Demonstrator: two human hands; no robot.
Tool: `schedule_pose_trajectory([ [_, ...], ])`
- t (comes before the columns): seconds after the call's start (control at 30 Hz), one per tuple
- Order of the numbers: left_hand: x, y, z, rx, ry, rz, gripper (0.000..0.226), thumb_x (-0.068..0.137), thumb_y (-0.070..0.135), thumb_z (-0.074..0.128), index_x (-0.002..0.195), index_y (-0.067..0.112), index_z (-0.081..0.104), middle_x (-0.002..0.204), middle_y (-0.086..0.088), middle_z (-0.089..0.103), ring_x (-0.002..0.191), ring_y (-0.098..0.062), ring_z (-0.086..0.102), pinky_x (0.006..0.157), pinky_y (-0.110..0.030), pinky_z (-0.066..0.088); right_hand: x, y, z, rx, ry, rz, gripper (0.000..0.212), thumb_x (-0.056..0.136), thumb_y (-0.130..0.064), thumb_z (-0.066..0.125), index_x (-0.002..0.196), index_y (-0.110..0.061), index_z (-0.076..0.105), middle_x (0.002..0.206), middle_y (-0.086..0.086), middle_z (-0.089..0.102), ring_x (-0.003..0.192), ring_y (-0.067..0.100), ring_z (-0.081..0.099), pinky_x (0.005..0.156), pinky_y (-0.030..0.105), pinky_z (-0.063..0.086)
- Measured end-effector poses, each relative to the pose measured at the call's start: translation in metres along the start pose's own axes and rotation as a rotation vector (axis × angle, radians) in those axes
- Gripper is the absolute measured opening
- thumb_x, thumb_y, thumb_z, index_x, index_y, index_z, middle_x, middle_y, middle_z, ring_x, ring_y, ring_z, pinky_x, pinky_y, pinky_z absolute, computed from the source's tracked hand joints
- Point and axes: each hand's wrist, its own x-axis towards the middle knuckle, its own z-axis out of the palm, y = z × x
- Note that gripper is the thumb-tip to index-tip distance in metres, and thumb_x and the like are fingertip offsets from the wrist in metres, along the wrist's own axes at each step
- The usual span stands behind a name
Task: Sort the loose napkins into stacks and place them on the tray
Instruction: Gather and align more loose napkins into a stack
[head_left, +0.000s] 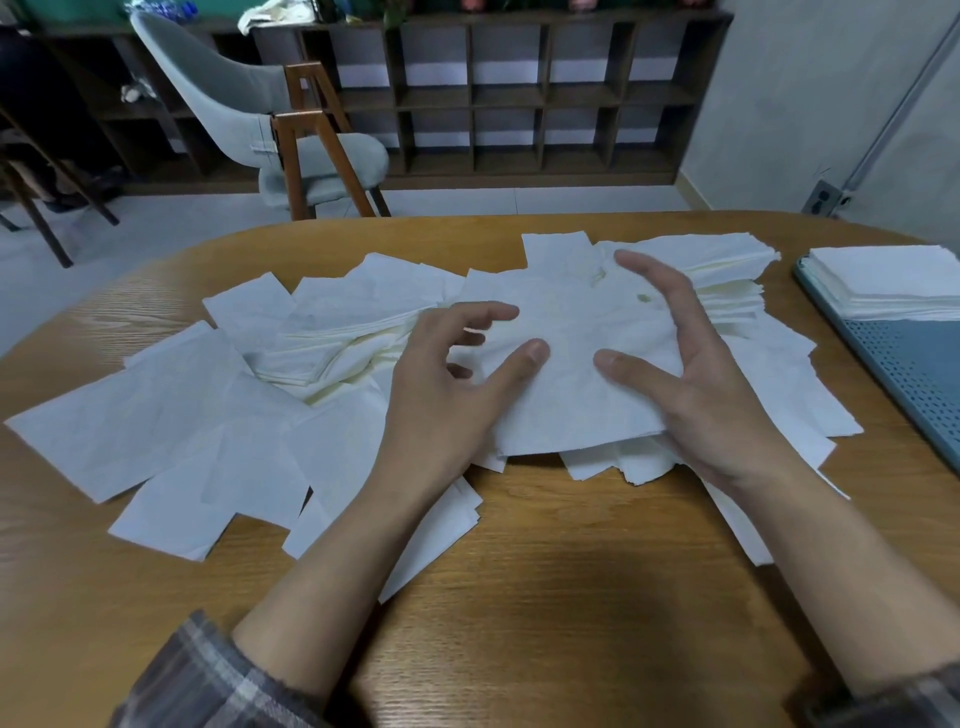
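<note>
**A:** Where are the napkins (171, 415)?

**B:** Spread over the table (545, 545), mostly to the left of the left hand (452, 374) and under both wrists. They are thin white paper squares, faintly creased and overlapping at odd angles. Between the hands lies a bundle (566, 405), crinkled on top, with its near edge ragged and layered.

**A:** Is either hand gripping it?

**B:** Not plainly. The right hand (696, 384) stands against the bundle's right edge with the thumb laid flat on top and the fingers nearly straight, reaching over the far side. The left hand has loosely bent, spread fingers that close on nothing, and its thumb tip touches the top sheet. Whether any fingers are tucked underneath, I cannot tell.

**A:** What is beyond the right fingers?

**B:** A thicker heap (727, 265) of stacked sheets, fanned at its edges.

**A:** And the tray (914, 374)?

**B:** Well to the right of the right hand. It is blue-grey and flat, with a perforated floor and a low rim. A squared white pile (883, 280) sits on its far end.

**A:** The table?

**B:** Wood-grain and warm brown, with a rounded far edge.

**A:** Anything else?

**B:** Plaid sleeves (208, 675) at the wrists. Far beyond the hands are a grey padded chair (234, 88) on wooden legs and a dark cubby shelf (519, 98).
</note>
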Motion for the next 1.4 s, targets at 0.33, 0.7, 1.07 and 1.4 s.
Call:
schedule_pose_trajectory([
  [0.33,0.002,0.004,-0.007,-0.144,-0.035,0.014,0.028,0.099,0.015,0.074,0.126,0.023,0.071,0.112,0.016,0.072,0.09,0.005,0.069,0.066,-0.012,0.051,-0.001,-0.002,-0.011,0.087,-0.184,-0.069,0.03,0.092,-0.019,0.07,0.12,-0.026,0.076,0.126,-0.018,0.074,0.126,0.0,0.062,0.101,0.013,0.046],
  [0.7,-0.011,-0.02,0.014,0.465,-0.508,0.403,0.023,0.088,0.038,0.084,0.105,0.025,0.076,0.101,0.013,0.069,0.097,-0.006,0.063,0.086,-0.031,0.052,0.006,0.019,-0.009,-0.103,0.106,-0.026,0.037,0.096,0.001,0.068,0.117,-0.027,0.079,0.119,-0.026,0.075,0.125,-0.009,0.06,0.112,0.015,0.041],
  [1.07,-0.014,-0.018,0.023,0.554,-0.372,0.625,0.006,0.092,0.025,0.07,0.091,0.019,0.072,0.095,0.009,0.065,0.088,-0.014,0.059,0.068,-0.041,0.054,0.006,0.02,-0.007,-0.168,0.085,-0.02,0.037,0.098,-0.004,0.068,0.118,-0.034,0.078,0.123,-0.028,0.072,0.128,-0.009,0.057,0.116,0.021,0.04],
  [1.4,-0.015,0.002,0.009,0.072,-0.153,0.371,0.011,0.09,0.009,0.064,0.086,0.019,0.061,0.088,0.005,0.073,0.084,-0.021,0.069,0.072,-0.036,0.053,0.005,0.017,-0.006,-0.112,0.094,-0.007,0.029,0.098,-0.009,0.07,0.114,-0.031,0.079,0.12,-0.025,0.074,0.124,-0.009,0.059,0.113,0.018,0.041],
])
